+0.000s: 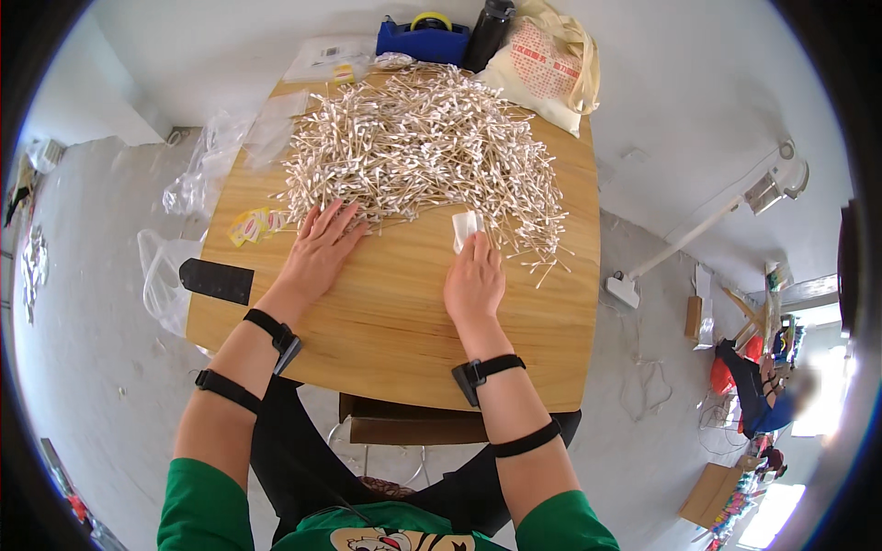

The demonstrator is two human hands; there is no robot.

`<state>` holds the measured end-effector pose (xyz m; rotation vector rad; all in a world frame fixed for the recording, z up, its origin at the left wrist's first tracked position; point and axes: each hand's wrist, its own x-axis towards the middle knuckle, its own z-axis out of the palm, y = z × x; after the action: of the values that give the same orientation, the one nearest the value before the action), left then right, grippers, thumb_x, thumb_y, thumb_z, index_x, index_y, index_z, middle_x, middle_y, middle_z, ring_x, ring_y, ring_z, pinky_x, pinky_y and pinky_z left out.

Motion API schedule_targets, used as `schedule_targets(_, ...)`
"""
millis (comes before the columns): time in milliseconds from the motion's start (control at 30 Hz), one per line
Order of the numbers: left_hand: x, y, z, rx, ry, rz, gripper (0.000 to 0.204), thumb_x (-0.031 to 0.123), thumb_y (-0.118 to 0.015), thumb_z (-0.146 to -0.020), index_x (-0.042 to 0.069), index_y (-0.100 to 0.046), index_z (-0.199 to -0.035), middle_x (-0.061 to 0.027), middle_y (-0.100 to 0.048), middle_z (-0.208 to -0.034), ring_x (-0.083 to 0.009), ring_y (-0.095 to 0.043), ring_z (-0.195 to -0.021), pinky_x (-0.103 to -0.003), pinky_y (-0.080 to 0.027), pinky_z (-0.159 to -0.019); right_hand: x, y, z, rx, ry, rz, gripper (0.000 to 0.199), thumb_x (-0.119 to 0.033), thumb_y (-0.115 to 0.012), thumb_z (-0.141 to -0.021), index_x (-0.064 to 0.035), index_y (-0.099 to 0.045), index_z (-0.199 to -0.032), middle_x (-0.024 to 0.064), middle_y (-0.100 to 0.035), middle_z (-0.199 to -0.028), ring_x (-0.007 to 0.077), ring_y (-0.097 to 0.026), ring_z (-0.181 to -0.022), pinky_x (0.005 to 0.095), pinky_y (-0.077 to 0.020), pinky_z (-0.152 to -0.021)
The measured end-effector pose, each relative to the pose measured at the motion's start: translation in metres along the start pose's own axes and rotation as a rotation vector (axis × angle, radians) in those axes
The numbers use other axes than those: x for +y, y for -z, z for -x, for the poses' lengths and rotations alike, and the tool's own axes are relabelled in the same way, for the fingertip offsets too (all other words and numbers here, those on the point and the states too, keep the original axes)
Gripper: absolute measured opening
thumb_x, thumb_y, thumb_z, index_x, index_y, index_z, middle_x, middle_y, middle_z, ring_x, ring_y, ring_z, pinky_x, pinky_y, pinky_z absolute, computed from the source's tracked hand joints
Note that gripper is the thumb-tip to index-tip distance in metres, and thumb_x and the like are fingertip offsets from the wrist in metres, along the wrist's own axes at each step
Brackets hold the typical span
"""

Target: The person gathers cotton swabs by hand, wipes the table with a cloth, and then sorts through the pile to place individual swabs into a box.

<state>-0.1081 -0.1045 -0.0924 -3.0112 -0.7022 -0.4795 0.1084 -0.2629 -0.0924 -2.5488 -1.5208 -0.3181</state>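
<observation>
A big heap of wooden cotton swabs [424,147] covers the far half of a wooden table [395,340]. My left hand [320,250] lies flat with fingers spread, its fingertips touching the near edge of the heap. My right hand [474,280] rests on the table and holds a small white packet [465,228] at its fingertips, right beside the swabs. Both wrists and forearms wear black straps.
At the table's far edge stand a blue tape dispenser [421,39], a black bottle [487,33] and a cream cloth bag [549,64]. Small yellow sachets [254,223] and clear plastic bags [197,179] lie at the left. A mop [684,241] lies on the floor at right.
</observation>
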Motion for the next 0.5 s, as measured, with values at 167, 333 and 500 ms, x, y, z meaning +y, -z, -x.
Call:
schedule_targets(167,-0.005,-0.014,-0.012,0.058,0.082,0.114,0.039,0.015,-0.059,-0.092,0.019,-0.059,-0.13,-0.0031,-0.04,-0.15,-0.0252,-0.03,-0.142,-0.047,-0.024,-0.118,0.002,-0.01,-0.024,-0.009,0.047,-0.02,0.045,-0.01,-0.056,-0.087,-0.0014,-0.053,-0.131,0.0073,-0.056,-0.118,0.0279,-0.055,-0.101,0.0359,-0.0486,-0.083)
schedule_targets(333,-0.007,-0.015,-0.01,0.07,0.093,0.133,0.037,0.018,-0.059,-0.093,0.02,-0.059,-0.13,-0.0022,-0.04,-0.15,-0.0235,-0.03,-0.142,-0.046,-0.023,-0.118,-0.001,-0.006,-0.017,-0.067,0.212,-0.088,0.044,-0.006,-0.058,-0.085,-0.0085,-0.055,-0.129,0.0046,-0.058,-0.114,0.0277,-0.056,-0.093,0.0368,-0.0492,-0.081)
schedule_targets(500,-0.008,-0.014,-0.011,0.07,0.099,0.131,0.036,0.019,-0.059,-0.093,0.019,-0.06,-0.129,-0.0019,-0.042,-0.149,-0.0229,-0.031,-0.142,-0.046,-0.024,-0.118,-0.014,0.0,-0.003,-0.083,0.28,-0.179,0.048,-0.004,-0.06,-0.08,-0.0096,-0.058,-0.128,0.0033,-0.058,-0.116,0.027,-0.056,-0.094,0.0366,-0.0501,-0.082)
